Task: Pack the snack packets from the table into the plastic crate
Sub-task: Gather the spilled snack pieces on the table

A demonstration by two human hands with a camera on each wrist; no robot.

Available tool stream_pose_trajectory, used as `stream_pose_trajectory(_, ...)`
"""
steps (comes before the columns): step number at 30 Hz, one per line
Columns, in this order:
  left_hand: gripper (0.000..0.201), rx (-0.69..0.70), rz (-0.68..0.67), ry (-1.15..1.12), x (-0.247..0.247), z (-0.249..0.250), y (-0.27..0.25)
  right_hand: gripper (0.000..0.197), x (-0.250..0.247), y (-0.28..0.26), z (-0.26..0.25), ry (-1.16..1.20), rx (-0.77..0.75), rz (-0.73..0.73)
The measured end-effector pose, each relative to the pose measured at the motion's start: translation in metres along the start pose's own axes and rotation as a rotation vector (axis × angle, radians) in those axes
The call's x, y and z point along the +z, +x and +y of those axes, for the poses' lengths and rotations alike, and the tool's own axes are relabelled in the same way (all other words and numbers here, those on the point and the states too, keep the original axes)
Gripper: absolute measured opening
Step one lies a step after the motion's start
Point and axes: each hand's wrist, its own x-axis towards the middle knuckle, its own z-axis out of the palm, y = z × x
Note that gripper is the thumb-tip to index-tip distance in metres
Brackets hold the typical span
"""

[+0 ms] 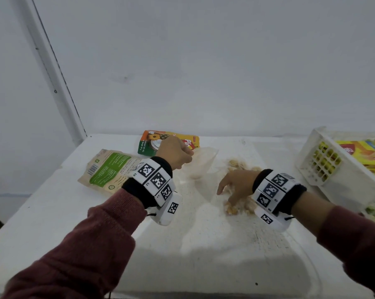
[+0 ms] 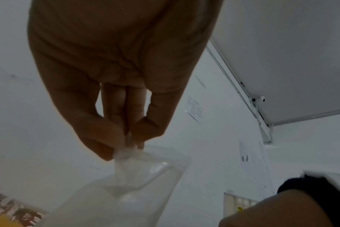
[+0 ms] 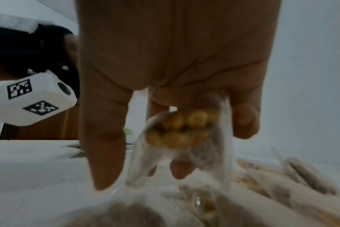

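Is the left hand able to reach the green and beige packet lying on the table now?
Probably not yet: the left hand pinches a clear bag, so it is occupied, though the green and beige packet lies uncovered beside that wrist.

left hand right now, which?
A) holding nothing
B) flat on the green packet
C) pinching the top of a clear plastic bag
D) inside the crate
C: the left hand pinches the bunched top of the clear plastic bag between thumb and fingertips.
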Motion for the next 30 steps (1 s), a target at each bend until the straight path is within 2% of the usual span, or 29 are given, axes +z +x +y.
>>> stream_pose_trajectory(2,0.023,-0.003,-0.027,-0.027,-0.001,0.000,0.000,0.045,0.002,0.000,-0.001,-0.051,0.003,-0.037)
stream_pose_trajectory(4,0.025,0.000,-0.043,-0.037,-0.002,-0.001,-0.001,0.043,0.004,0.002,-0.002,-0.090,0.010,-0.064)
stream_pose_trajectory(9,0.032,0.014,-0.092,-0.041,-0.003,0.000,-0.004,0.013,0.006,0.002,-0.004,-0.102,-0.049,-0.023)
stream_pose_trajectory(11,0.033,0.023,-0.106,-0.034,-0.004,0.000,-0.004,0.019,0.000,-0.004,0.000,0.047,-0.121,0.071)
stream_pose_trajectory(14,0.036,0.043,-0.101,-0.017,-0.007,0.000,-0.006,0.021,-0.024,-0.024,-0.002,0.436,-0.322,0.257)
stream_pose_trajectory(16,0.036,0.076,-0.097,0.005,-0.009,0.000,-0.007,0.018,-0.039,-0.035,-0.007,0.695,-0.435,0.429)
stream_pose_trajectory(18,0.034,0.106,-0.099,0.045,-0.011,0.003,-0.009,0.018,-0.047,-0.037,-0.012,0.819,-0.481,0.630)
stream_pose_trajectory(21,0.032,0.121,-0.085,0.094,-0.011,0.004,-0.009,0.011,-0.043,-0.026,-0.023,0.751,-0.425,0.808)
stream_pose_trajectory(26,0.035,0.115,-0.077,0.055,-0.012,0.003,-0.009,0.009,-0.029,-0.007,-0.024,0.488,-0.252,0.846)
stream_pose_trajectory(30,0.035,0.114,-0.078,0.034,-0.012,0.002,-0.008,0.011,-0.030,-0.008,-0.025,0.350,-0.189,0.869)
